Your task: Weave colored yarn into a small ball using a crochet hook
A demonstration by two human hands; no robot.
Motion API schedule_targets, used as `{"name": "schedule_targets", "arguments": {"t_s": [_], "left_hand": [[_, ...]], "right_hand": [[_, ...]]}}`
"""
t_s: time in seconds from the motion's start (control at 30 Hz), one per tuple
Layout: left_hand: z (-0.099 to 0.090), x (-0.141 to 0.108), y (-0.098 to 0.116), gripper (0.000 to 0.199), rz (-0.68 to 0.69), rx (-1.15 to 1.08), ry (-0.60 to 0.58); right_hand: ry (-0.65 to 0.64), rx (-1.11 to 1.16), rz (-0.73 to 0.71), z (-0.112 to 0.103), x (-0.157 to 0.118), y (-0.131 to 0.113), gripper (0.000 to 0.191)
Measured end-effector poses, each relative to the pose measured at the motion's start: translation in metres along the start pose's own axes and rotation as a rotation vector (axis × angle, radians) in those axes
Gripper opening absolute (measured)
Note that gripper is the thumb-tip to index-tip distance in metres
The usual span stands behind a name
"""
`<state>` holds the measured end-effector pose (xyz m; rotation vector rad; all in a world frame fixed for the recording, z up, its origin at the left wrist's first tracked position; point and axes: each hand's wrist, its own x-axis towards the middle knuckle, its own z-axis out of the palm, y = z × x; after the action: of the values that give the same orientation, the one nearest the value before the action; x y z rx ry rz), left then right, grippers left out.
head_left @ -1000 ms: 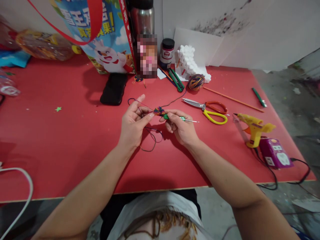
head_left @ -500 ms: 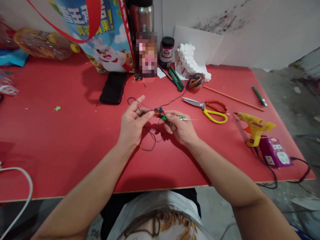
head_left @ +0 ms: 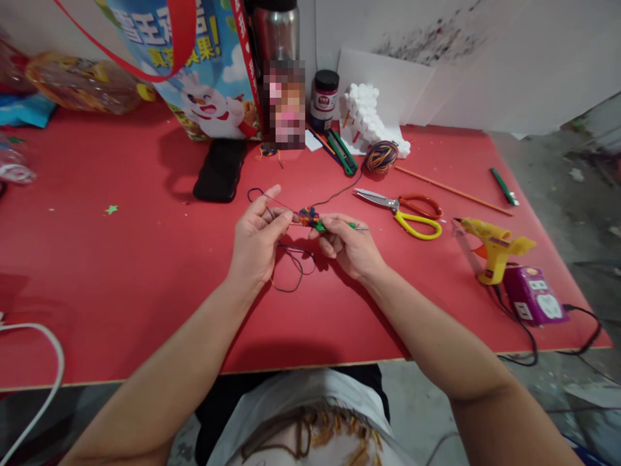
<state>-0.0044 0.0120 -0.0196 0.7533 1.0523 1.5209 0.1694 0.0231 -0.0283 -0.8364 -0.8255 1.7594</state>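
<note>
Thin, limp thread [head_left: 301,270] curls in loose loops over the smooth red table [head_left: 145,291]. The left hand [head_left: 257,239], one finger raised with thread strung over it, pinches the left edge of a small, knobbly, multicoloured knit [head_left: 307,215]. The right hand [head_left: 352,243] grips a slim, green-handled tool [head_left: 320,226] just right of the knit, its thin shaft jutting rightward. Fingers partly cover knit and handle; the tool's left end is hard to make out. Beyond sits a round, striped yarn ball [head_left: 381,157].
</note>
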Motion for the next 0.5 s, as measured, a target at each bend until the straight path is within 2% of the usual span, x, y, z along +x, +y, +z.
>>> {"name": "schedule_targets", "arguments": {"t_s": [0.07,0.17,0.37,0.5], "left_hand": [[-0.001,0.001,-0.001,0.052,0.017,0.023,-0.012],[-0.003,0.001,-0.001,0.047,0.060,0.059,-0.049],[-0.002,-0.001,0.001,0.055,0.125,0.076,-0.065],[-0.001,-0.005,0.004,0.061,0.167,0.058,-0.109]], "right_hand": [[0.013,-0.035,-0.037,-0.001,0.000,0.000,0.022],[0.026,-0.150,-0.172,-0.002,-0.003,-0.003,0.020],[0.034,-0.630,-0.531,-0.005,-0.013,-0.009,0.024],[-0.042,-0.796,-0.781,-0.009,-0.013,-0.008,0.028]]}}
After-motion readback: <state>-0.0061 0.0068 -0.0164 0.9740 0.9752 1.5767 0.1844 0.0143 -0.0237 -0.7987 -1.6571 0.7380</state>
